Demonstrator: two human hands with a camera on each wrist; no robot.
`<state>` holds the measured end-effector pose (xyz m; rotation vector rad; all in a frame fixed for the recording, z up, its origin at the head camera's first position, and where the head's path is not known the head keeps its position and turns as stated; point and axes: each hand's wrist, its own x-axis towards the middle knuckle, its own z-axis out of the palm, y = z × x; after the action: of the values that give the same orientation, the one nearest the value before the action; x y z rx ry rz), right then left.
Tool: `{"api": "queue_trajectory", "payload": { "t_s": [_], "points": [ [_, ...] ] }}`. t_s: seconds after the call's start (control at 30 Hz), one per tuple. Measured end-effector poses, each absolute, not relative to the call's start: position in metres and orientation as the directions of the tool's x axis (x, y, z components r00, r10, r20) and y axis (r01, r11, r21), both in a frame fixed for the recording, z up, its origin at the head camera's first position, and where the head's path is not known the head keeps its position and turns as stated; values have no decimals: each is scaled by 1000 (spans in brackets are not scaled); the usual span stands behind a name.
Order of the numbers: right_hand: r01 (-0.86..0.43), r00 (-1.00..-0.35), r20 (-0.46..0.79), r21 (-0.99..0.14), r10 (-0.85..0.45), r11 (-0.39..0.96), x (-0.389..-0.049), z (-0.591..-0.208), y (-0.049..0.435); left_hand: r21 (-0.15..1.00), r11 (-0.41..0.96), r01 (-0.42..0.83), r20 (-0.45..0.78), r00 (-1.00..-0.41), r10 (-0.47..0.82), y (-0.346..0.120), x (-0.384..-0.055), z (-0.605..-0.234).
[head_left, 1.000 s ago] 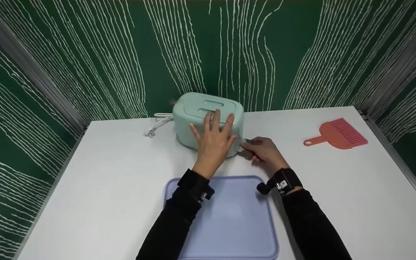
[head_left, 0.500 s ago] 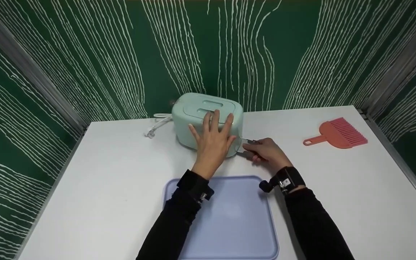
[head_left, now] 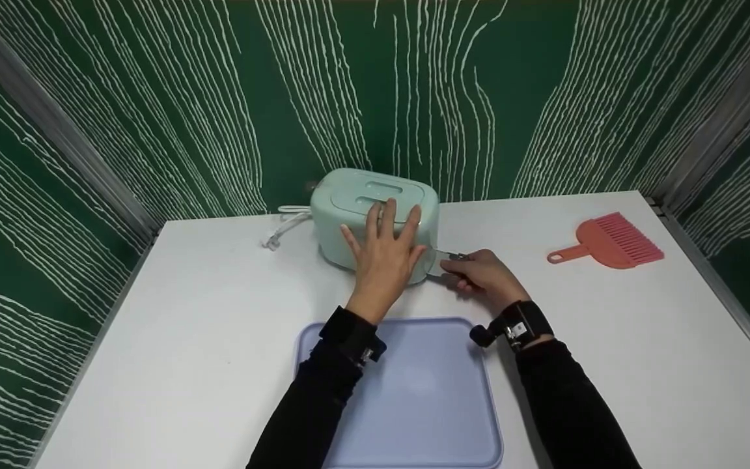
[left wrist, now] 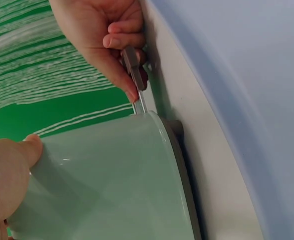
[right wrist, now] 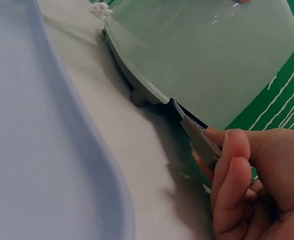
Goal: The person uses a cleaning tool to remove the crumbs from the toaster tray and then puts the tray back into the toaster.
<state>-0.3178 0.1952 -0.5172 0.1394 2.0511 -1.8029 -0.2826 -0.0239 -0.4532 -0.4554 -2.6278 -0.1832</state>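
A mint-green toaster stands upright at the back of the white table, its slotted lid facing up. My left hand lies on its near side with fingers spread, the fingertips reaching the top edge. At the toaster's right end, my right hand pinches the grey end of a crumb tray between thumb and fingers. A short stretch of the tray's metal shows outside the slot low in that end; the rest is hidden inside. In the left wrist view, the tray's grey grip sits between the right hand's fingers.
A lilac tray lies in front of the toaster, below both forearms. To the right is an orange-red dustpan-shaped piece with pink bristles. The white cord and plug rest left of the toaster. A green, white-streaked wall rises behind.
My right hand has shifted slightly to the right with the crumb tray, and more of its metal shows outside the toaster. The left hand and toaster have stayed put.
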Motion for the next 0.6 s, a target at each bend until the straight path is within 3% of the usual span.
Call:
{"api": "queue_trajectory", "payload": {
  "t_s": [0.6],
  "points": [
    [324, -909, -365, -923, -203, 207, -311, -513, 203, 36, 938, 344, 469, -835, 288, -24, -283, -456]
  ]
}}
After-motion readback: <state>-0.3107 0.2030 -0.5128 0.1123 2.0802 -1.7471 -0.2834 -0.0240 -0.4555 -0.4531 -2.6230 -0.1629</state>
